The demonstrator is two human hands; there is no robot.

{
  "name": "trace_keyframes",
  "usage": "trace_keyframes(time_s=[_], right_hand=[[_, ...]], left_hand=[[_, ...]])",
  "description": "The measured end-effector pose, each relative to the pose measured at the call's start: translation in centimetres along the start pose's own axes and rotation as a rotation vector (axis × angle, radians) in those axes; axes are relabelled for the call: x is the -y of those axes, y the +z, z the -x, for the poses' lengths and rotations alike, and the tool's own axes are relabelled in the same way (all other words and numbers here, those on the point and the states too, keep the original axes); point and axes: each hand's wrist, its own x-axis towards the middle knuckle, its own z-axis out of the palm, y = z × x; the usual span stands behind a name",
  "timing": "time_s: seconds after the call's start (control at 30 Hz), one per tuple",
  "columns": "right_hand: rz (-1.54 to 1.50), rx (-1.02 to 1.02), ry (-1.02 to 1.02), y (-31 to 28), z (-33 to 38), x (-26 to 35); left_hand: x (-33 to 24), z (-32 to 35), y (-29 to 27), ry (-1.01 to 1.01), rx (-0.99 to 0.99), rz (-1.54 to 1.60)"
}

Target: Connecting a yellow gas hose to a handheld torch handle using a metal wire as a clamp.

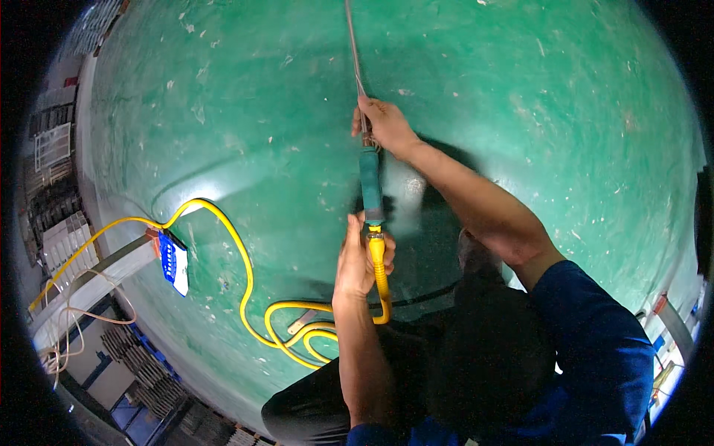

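Observation:
A long tool with a green handle (370,182) and a thin metal rod (352,44) points away from me over the green floor. My right hand (387,125) is closed around the base of the rod, just beyond the handle. At the near end, a brass-coloured fitting joins the handle to a yellow hose (381,271). My left hand (355,264) is curled at that joint, its thumb along the left side and its fingertips showing on the right. The hose bends down beside my left wrist, then loops left across the floor. The rod's far tip is out of view.
A grey beam (104,279) at the left carries the hose over its end, beside a blue-and-white packet (174,264). A small tan-handled item (300,322) lies among the hose loops. Stacked slatted pieces (137,360) stand lower left. My dark-clothed legs are below.

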Motion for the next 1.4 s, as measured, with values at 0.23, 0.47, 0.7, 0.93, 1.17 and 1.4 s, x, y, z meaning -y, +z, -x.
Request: trace_keyframes(time_s=[0.23, 0.47, 0.7, 0.93, 1.17, 1.4], right_hand=[[-0.031, 0.010, 0.100, -0.7, 0.4, 0.4], [0.257, -0.054, -0.034, -2.4, 0.6, 0.2], [0.945, -0.103, -0.166, -4.4, 9.6, 4.9], [1.232, 0.522, -0.432, -5.8, 18.5, 6.3], [1.279, 0.598, -0.502, -5.5, 19.0, 8.3], [1.293, 0.596, -0.470, -4.2, 18.2, 8.2]], left_hand=[[0.0, -3.1, 1.1, -0.025, 0.256, 0.125], [1.1, -4.1, 1.7, -0.015, 0.262, 0.208], [1.5, -3.7, 1.2, 0.009, 0.251, 0.263], [-0.1, -3.4, 1.8, 0.049, 0.222, 0.264], [0.1, -3.9, 1.7, 0.047, 0.310, 0.342], [-0.2, -3.4, 2.2, 0.053, 0.265, 0.305]])
